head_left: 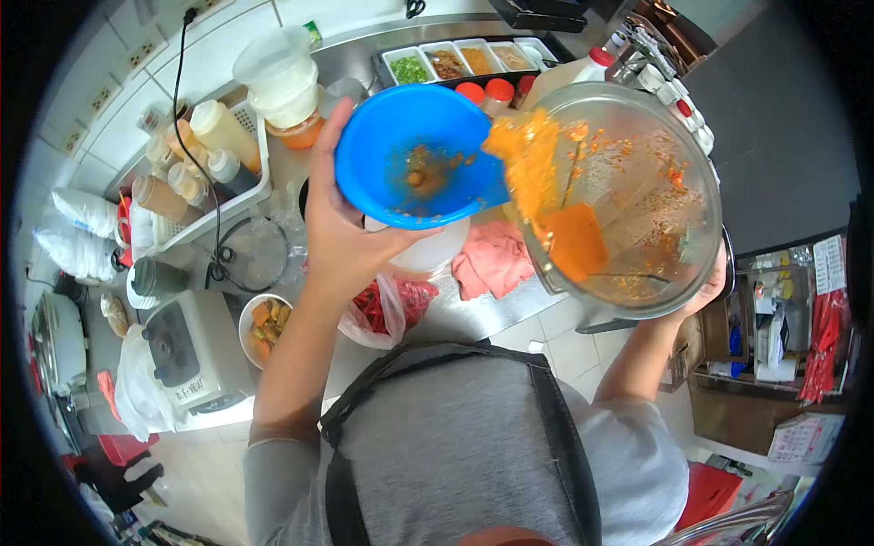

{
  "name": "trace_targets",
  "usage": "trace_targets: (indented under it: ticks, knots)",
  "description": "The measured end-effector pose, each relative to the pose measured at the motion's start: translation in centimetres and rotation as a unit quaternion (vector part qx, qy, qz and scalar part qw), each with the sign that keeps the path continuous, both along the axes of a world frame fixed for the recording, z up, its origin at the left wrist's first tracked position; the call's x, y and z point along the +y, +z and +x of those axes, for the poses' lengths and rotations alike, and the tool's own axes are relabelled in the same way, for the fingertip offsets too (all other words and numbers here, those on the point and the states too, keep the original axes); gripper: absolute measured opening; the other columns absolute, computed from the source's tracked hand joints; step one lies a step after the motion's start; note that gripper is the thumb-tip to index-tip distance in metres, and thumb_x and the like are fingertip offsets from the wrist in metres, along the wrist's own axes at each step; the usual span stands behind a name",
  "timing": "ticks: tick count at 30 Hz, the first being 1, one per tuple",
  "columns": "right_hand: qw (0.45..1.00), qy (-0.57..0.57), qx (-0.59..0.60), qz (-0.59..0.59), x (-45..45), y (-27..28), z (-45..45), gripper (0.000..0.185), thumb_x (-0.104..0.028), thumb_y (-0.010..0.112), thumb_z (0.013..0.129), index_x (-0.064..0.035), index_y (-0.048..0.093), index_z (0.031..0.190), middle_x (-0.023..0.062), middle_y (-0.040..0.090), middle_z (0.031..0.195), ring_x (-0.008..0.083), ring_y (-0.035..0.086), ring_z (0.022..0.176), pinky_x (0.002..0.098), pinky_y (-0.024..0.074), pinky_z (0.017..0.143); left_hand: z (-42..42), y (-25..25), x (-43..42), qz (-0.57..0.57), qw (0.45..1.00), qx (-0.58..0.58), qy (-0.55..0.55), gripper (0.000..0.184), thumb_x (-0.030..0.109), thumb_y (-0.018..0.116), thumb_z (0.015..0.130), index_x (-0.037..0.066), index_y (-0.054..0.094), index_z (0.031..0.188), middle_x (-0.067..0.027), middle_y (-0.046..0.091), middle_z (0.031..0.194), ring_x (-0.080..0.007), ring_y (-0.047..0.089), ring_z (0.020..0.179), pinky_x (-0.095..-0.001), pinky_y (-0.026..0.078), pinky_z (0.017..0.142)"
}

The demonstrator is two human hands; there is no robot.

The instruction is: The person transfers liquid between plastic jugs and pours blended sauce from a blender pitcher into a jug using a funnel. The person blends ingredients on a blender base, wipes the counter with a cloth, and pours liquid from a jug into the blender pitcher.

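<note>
My left hand (341,223) grips a blue plastic bowl (369,150), tilted so that its inside faces me; brown-orange residue lies at its bottom. Beside it, my right hand (706,293) holds a large clear jug (696,173) by its handle side, the fingers partly hidden. The jug is tipped towards the bowl, and their rims are close together or touching. Thick orange paste (528,159) with red flecks lies along the jug's left edge. More flecks cling to its wall. A smooth flat orange patch (574,241) shows inside; I cannot tell whether it is paste.
Behind stand a tray of chopped ingredients (446,64) and red-lidded jars (498,91). A basket of bottles (264,173) is at left. Below the hands are a pink cloth (492,259), a bag of red chillies (391,309), a bowl of cut food (264,332) and a grey-white appliance (196,350).
</note>
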State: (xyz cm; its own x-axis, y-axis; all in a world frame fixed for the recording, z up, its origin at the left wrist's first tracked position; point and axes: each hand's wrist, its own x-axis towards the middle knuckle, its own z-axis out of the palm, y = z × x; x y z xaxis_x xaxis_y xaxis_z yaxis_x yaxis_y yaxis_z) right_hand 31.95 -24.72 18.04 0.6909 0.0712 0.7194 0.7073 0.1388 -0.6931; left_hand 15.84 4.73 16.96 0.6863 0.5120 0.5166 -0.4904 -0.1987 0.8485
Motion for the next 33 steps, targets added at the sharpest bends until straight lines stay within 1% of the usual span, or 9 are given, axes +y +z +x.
trace_targets:
  ticks: [5, 7, 12, 19, 23, 25, 27, 32, 33]
  knots:
    - [0.999, -0.025, -0.016, -0.041, -1.5, -1.1, -0.3, 0.05, -0.044, 0.075, 0.071, 0.0008, 0.054, 0.079, -0.001, 0.052, 0.073, 0.0071, 0.046, 0.065, 0.0193, 0.0347, 0.06, 0.0, 0.4, -0.1, -0.041, 0.999, 0.004, 0.005, 0.111, 0.007, 0.087, 0.051, 0.005, 0.021, 0.14, -0.0134, 0.041, 0.131, -0.025, 0.048, 0.117, -0.0394, 0.045, 0.097]
    - [0.999, -0.029, -0.014, -0.039, -1.6, -1.2, -0.8, 0.051, -0.043, 0.078, 0.067, 0.0011, 0.055, 0.077, -0.0008, 0.051, 0.072, 0.0073, 0.046, 0.064, 0.0192, 0.0341, 0.06, 0.2, 0.3, -0.3, 0.004, 0.999, 0.001, 0.033, 0.11, 0.006, 0.087, 0.051, 0.004, 0.021, 0.14, -0.0135, 0.041, 0.131, -0.0251, 0.048, 0.117, -0.0391, 0.046, 0.096]
    - [0.999, -0.03, -0.018, -0.036, -2.6, -2.5, -1.0, 0.049, -0.037, 0.082, 0.063, 0.0028, 0.058, 0.08, 0.0008, 0.054, 0.074, 0.0087, 0.048, 0.067, 0.0205, 0.0365, 0.062, 0.8, 0.3, -1.0, 0.02, 0.999, 0.015, 0.038, 0.109, 0.004, 0.087, 0.052, 0.003, 0.022, 0.14, -0.0137, 0.041, 0.13, -0.025, 0.049, 0.116, -0.0388, 0.047, 0.095]
    - [0.999, -0.032, 0.018, -0.007, -3.4, -4.1, -1.6, 0.05, -0.035, 0.083, 0.061, 0.004, 0.059, 0.082, 0.0027, 0.056, 0.076, 0.0095, 0.05, 0.068, 0.0206, 0.0379, 0.064, 0.9, 0.6, -1.1, 0.032, 0.997, 0.025, 0.06, 0.107, 0.001, 0.085, 0.053, 0.003, 0.023, 0.14, -0.0134, 0.042, 0.129, -0.0241, 0.05, 0.115, -0.038, 0.047, 0.094]
    - [0.996, -0.088, 0.033, -0.013, -3.2, -4.6, -1.6, 0.052, -0.044, 0.078, 0.067, 0.0012, 0.055, 0.078, 0.0007, 0.053, 0.074, 0.0084, 0.048, 0.067, 0.0197, 0.0363, 0.062, 0.7, 1.1, -1.4, 0.071, 0.99, 0.059, 0.106, 0.106, 0.0, 0.085, 0.053, 0.003, 0.023, 0.139, -0.0129, 0.043, 0.128, -0.0238, 0.05, 0.113, -0.0371, 0.046, 0.094]
    - [0.994, -0.104, 0.02, -0.012, -2.9, -4.6, -1.4, 0.052, -0.049, 0.072, 0.072, -0.0007, 0.054, 0.079, -0.0002, 0.053, 0.073, 0.0074, 0.047, 0.066, 0.0195, 0.0364, 0.061, 0.7, 1.4, -1.4, 0.029, 0.993, 0.058, 0.101, 0.105, 0.0, 0.084, 0.053, 0.003, 0.023, 0.139, -0.0123, 0.043, 0.127, -0.024, 0.05, 0.113, -0.0361, 0.047, 0.094]
    - [0.995, -0.09, 0.033, 0.007, -3.0, -4.8, -1.4, 0.052, -0.048, 0.072, 0.073, 0.0001, 0.054, 0.08, 0.0, 0.053, 0.073, 0.0077, 0.047, 0.066, 0.0194, 0.0372, 0.062, 0.4, 1.8, -1.4, -0.002, 0.993, 0.065, 0.1, 0.104, -0.002, 0.083, 0.055, 0.002, 0.024, 0.139, -0.0126, 0.044, 0.126, -0.0239, 0.05, 0.113, -0.0355, 0.047, 0.094]
    - [0.998, -0.019, 0.037, 0.054, -3.1, -6.0, -1.3, 0.04, -0.03, 0.077, 0.07, -0.0002, 0.051, 0.077, 0.0008, 0.053, 0.07, 0.0065, 0.045, 0.062, 0.0176, 0.0342, 0.059, 0.5, 2.0, -1.1, -0.019, 0.996, 0.054, 0.067, 0.1, -0.004, 0.082, 0.057, 0.001, 0.024, 0.138, -0.0141, 0.045, 0.125, -0.0237, 0.051, 0.113, -0.0362, 0.048, 0.093]
    - [0.998, -0.016, 0.036, 0.056, -3.0, -6.2, -1.4, 0.04, -0.03, 0.077, 0.07, -0.0002, 0.051, 0.077, 0.0008, 0.053, 0.07, 0.0065, 0.045, 0.062, 0.0176, 0.0342, 0.059, 0.5, 1.8, -1.0, -0.015, 0.997, 0.049, 0.061, 0.101, -0.003, 0.082, 0.056, 0.001, 0.024, 0.138, -0.0142, 0.045, 0.125, -0.0237, 0.051, 0.113, -0.0362, 0.048, 0.093]
